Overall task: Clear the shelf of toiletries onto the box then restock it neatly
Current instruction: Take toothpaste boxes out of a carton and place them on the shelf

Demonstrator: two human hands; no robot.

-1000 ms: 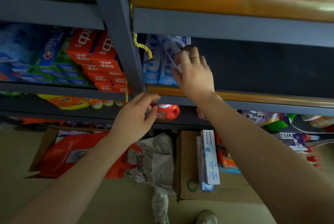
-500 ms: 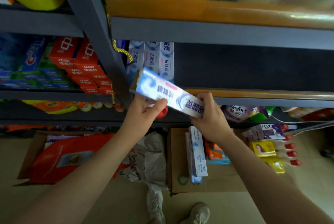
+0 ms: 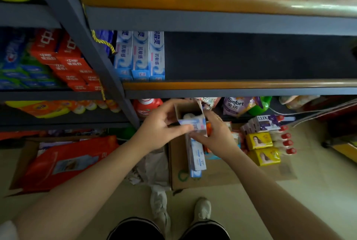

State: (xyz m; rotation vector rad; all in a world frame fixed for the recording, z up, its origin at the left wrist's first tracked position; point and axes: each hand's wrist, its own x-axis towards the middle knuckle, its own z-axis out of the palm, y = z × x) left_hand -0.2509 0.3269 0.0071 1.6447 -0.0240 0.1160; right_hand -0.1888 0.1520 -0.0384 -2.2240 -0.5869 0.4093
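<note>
Both hands hold one toothpaste carton (image 3: 193, 122) end-on above the cardboard box (image 3: 222, 176) on the floor. The left hand (image 3: 160, 125) has its fingers clamped on the carton's left side; the right hand (image 3: 216, 133) grips its right side. Three matching cartons (image 3: 140, 56) stand upright on the shelf (image 3: 231, 85), at its left end.

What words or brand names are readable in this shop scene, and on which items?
"Comfort" and "金纺": purple softener pouch on the lower shelf.
"LUX": purple-and-white soap box.
"抗敏感": three upright blue-and-white toothpaste boxes.
"中": red toothpaste cartons.
Blue-and-white carton held in both hands, yellow soap packs: too blurred.
</note>
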